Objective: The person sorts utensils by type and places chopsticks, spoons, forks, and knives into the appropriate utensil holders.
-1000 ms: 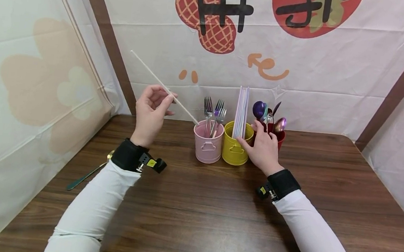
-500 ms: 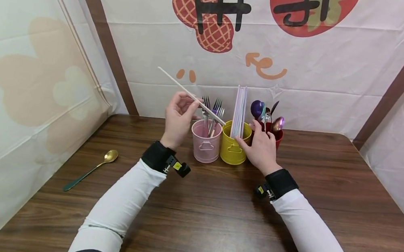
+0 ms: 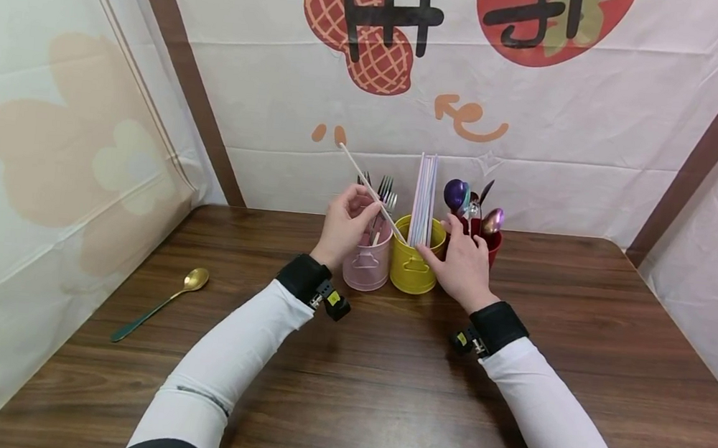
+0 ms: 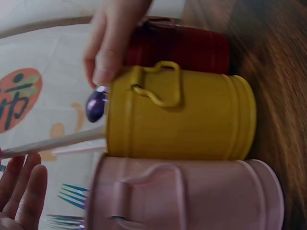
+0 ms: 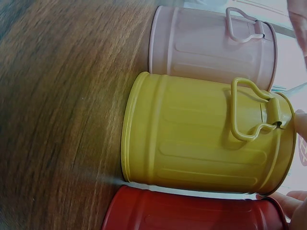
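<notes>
My left hand [image 3: 340, 227] pinches a thin white straw [image 3: 355, 167] between thumb and fingers. The straw slants down to the right, its lower end at the mouth of the yellow bucket [image 3: 413, 275]. Inside that bucket several pale striped straws [image 3: 424, 198] stand upright in a bundle. With the thumb on the front rim and fingers on the right side, my right hand [image 3: 466, 269] holds the yellow bucket. In the left wrist view the straw [image 4: 53, 143] reaches the rim of the yellow bucket [image 4: 192, 117].
To the left, a pink bucket [image 3: 365, 274] holds several forks [image 3: 386, 185]. On the right, partly behind my right hand, a red bucket [image 3: 495, 244] contains several spoons [image 3: 455, 194]. A gold spoon with a green handle [image 3: 156, 310] lies on the wooden table [image 3: 342, 395] at left.
My left hand has carried the straw rightward and lowered it, bringing its lower end from over the pink bucket to the yellow one. The right hand stays on the yellow bucket.
</notes>
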The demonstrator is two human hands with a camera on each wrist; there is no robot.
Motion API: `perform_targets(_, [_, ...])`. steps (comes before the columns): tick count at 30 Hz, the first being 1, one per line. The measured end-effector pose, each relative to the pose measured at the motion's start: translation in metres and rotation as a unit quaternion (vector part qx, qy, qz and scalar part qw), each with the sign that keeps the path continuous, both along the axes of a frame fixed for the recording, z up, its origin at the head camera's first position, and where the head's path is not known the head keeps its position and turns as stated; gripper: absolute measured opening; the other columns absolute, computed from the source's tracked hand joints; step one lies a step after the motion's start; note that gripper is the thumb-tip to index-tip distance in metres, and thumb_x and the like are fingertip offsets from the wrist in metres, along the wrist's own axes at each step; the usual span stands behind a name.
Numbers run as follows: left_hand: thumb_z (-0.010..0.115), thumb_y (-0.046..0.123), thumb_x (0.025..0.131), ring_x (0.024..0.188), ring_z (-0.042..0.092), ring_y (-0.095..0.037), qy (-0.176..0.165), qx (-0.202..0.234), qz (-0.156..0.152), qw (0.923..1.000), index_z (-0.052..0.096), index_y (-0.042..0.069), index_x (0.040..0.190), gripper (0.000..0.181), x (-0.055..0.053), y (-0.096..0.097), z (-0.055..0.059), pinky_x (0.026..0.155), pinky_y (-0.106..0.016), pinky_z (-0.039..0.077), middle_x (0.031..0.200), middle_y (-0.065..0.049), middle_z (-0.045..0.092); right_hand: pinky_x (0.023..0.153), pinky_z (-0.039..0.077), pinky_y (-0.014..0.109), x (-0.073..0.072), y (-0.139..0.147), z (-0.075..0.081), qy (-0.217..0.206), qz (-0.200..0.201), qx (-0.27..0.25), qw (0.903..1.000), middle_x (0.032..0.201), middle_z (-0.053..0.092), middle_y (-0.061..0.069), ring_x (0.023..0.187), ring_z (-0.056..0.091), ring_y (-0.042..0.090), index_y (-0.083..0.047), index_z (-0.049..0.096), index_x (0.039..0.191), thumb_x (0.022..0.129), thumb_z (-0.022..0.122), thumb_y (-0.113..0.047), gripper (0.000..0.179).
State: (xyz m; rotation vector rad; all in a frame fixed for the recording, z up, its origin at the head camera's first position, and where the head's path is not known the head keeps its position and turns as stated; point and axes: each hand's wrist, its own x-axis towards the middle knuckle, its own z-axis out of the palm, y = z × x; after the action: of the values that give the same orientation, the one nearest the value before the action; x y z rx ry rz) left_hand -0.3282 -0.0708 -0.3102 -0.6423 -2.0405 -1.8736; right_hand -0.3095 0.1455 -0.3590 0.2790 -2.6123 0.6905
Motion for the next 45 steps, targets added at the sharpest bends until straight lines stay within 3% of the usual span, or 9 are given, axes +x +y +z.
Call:
perform_targets(5, [0.060, 0.001, 0.095, 0.087, 0.059, -0.047, -0.020, -0.061, -0.011, 0.9978, 0.057, -0.003, 0.104, 0.010, -0.005, 0.006, -0.002, 0.072, -0.041, 0.054, 0.095, -0.020, 0.066, 0.107, 0.022, 0.053, 0.000, -0.001, 0.000, 0.001, 0.001, 0.000, 1.0000, 0.136, 0.054, 0.017, 0.123, 0.052, 0.031, 0.002, 0.030, 0.143, 0.090, 0.065, -0.049, 0.082])
perform_targets(8, [0.060, 0.004, 0.095, 0.086, 0.064, -0.036, -0.015, -0.117, -0.003, 0.9930, 0.058, -0.001, 0.104, 0.010, -0.008, 0.010, 0.000, 0.074, -0.032, 0.054, 0.096, -0.018, 0.068, 0.107, 0.022, 0.054, 0.000, -0.001, 0.001, 0.002, 0.000, 0.000, 1.0000, 0.136, 0.054, 0.017, 0.123, 0.052, 0.032, 0.002, 0.031, 0.143, 0.090, 0.065, -0.049, 0.082])
perform_targets(12, [0.061, 0.008, 0.095, 0.079, 0.063, -0.022, 0.001, -0.201, 0.014, 0.9794, 0.060, 0.002, 0.104, 0.011, -0.011, 0.015, 0.002, 0.068, -0.026, 0.050, 0.095, -0.013, 0.070, 0.107, 0.022, 0.054, 0.000, 0.000, 0.002, -0.001, -0.001, 0.000, 1.0000, 0.137, 0.054, 0.017, 0.123, 0.052, 0.032, 0.001, 0.031, 0.143, 0.090, 0.064, -0.049, 0.081])
perform_targets(21, [0.064, 0.016, 0.095, 0.093, 0.064, -0.018, -0.033, -0.319, 0.023, 0.9471, 0.062, 0.006, 0.105, 0.014, -0.018, 0.026, 0.005, 0.078, -0.030, 0.050, 0.100, -0.008, 0.069, 0.107, 0.022, 0.054, 0.001, 0.000, 0.001, 0.002, 0.000, 0.004, 1.0000, 0.136, 0.054, 0.018, 0.122, 0.053, 0.033, 0.002, 0.030, 0.143, 0.090, 0.064, -0.048, 0.081])
perform_targets(28, [0.066, 0.023, 0.094, 0.087, 0.060, -0.016, -0.031, -0.382, 0.053, 0.9222, 0.073, 0.010, 0.106, 0.019, -0.018, 0.026, 0.012, 0.074, -0.029, 0.049, 0.095, -0.002, 0.069, 0.107, 0.022, 0.054, 0.001, 0.000, 0.001, -0.001, 0.001, 0.002, 1.0000, 0.136, 0.054, 0.018, 0.122, 0.052, 0.033, 0.002, 0.030, 0.144, 0.090, 0.064, -0.048, 0.081])
perform_targets(32, [0.067, 0.026, 0.093, 0.086, 0.059, -0.016, -0.024, -0.403, 0.070, 0.9122, 0.075, 0.014, 0.104, 0.018, -0.014, 0.017, 0.019, 0.072, -0.030, 0.049, 0.094, 0.001, 0.069, 0.107, 0.022, 0.054, 0.001, 0.000, 0.002, 0.000, 0.000, 0.002, 1.0000, 0.136, 0.054, 0.018, 0.122, 0.052, 0.033, 0.001, 0.030, 0.144, 0.090, 0.064, -0.048, 0.080])
perform_targets(40, [0.069, 0.026, 0.091, 0.080, 0.061, -0.016, 0.032, -0.403, 0.084, 0.9107, 0.075, 0.014, 0.098, 0.016, -0.002, -0.026, 0.021, 0.065, -0.032, 0.046, 0.093, 0.000, 0.070, 0.107, 0.022, 0.054, 0.001, -0.001, 0.001, 0.001, 0.003, 0.000, 1.0000, 0.136, 0.054, 0.017, 0.122, 0.053, 0.032, 0.002, 0.031, 0.144, 0.090, 0.065, -0.048, 0.080])
perform_targets(45, [0.068, 0.028, 0.092, 0.074, 0.058, -0.015, 0.039, -0.406, 0.089, 0.9086, 0.074, 0.014, 0.100, 0.018, 0.012, -0.062, 0.020, 0.063, -0.033, 0.044, 0.086, 0.001, 0.069, 0.107, 0.021, 0.054, 0.001, 0.001, 0.000, 0.004, 0.002, -0.001, 1.0000, 0.136, 0.055, 0.018, 0.122, 0.052, 0.032, 0.002, 0.032, 0.143, 0.090, 0.065, -0.047, 0.080])
